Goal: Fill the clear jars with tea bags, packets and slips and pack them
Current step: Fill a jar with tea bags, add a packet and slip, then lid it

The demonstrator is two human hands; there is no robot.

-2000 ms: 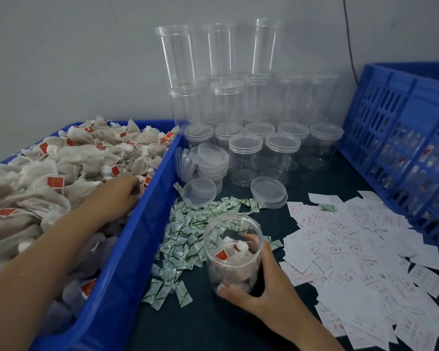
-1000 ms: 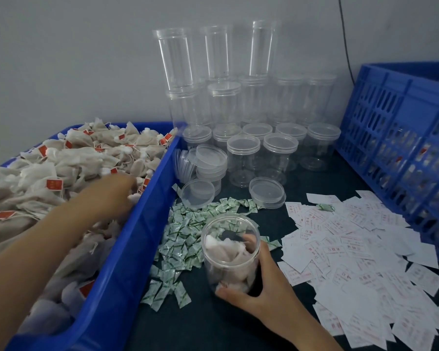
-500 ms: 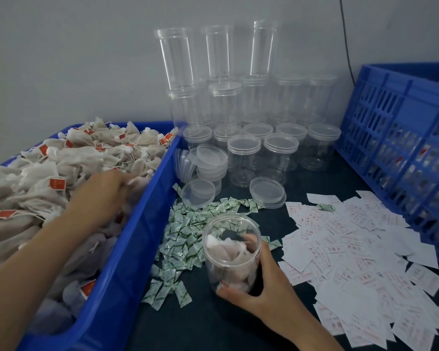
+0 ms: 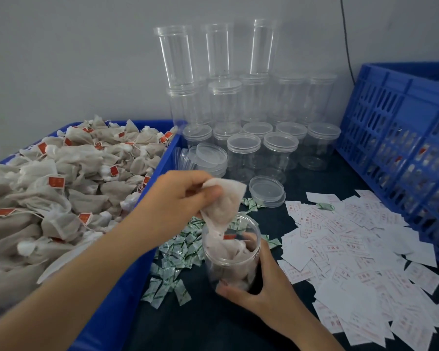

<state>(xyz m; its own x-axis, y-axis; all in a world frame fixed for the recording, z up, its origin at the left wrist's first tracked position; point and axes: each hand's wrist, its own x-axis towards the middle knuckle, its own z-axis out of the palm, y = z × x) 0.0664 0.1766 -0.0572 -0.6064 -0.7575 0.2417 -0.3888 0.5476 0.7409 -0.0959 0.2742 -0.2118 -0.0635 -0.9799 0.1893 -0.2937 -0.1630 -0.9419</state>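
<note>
Head view: my left hand [image 4: 178, 198] pinches a tea bag [image 4: 223, 206] at the mouth of the jar [image 4: 231, 264]; my right hand [image 4: 261, 290] grips the jar's base; the bag looks light, soft, crushable; its top corner seems the best hold.

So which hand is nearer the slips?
Right. The right hand, gripping the jar, is beside the slips; the left hand holds a tea bag over the jar, farther off.

Blue bin [image 4: 127, 287], beige tea bags [image 4: 86, 203] (red tags), green-printed packets [image 4: 178, 252]
</note>
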